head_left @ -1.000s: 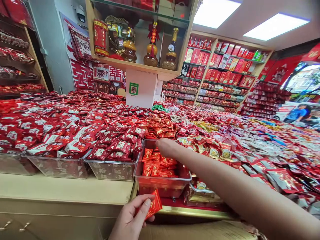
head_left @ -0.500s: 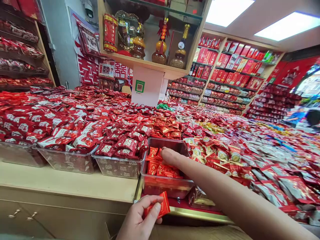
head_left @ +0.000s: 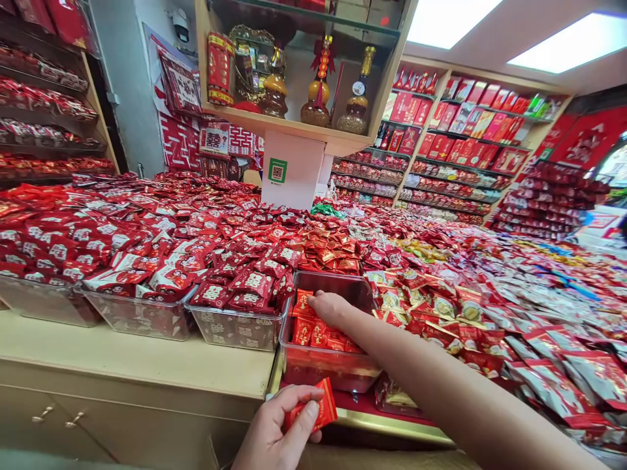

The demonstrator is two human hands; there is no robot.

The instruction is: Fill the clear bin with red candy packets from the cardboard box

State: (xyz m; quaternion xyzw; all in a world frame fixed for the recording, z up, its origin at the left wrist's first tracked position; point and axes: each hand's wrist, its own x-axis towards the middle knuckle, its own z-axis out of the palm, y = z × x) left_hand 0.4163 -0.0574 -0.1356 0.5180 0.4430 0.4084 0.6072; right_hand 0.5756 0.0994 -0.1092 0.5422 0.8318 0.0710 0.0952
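Note:
My left hand (head_left: 287, 424) is closed on a red candy packet (head_left: 321, 408), pinched between thumb and fingers at the bottom centre. My right hand (head_left: 333, 309) reaches into a clear plastic bin (head_left: 330, 369) holding red packets with gold print (head_left: 318, 334). Its fingertips are at a packet (head_left: 302, 302) by the bin's left side. The fingers point down and are mostly hidden, so whether they grip the packet does not show.
Other clear bins (head_left: 235, 326) of dark red packets line the pale counter (head_left: 196, 369) at left. Heaped packets (head_left: 578, 372) fill the right. A display cabinet (head_left: 294, 121) hangs above a white post (head_left: 292, 170). Stocked shelves (head_left: 455, 143) stand behind.
My right hand has shifted slightly left within the bin, towards the upper-left packet. The left hand keeps its packet. The whole view has shifted a little.

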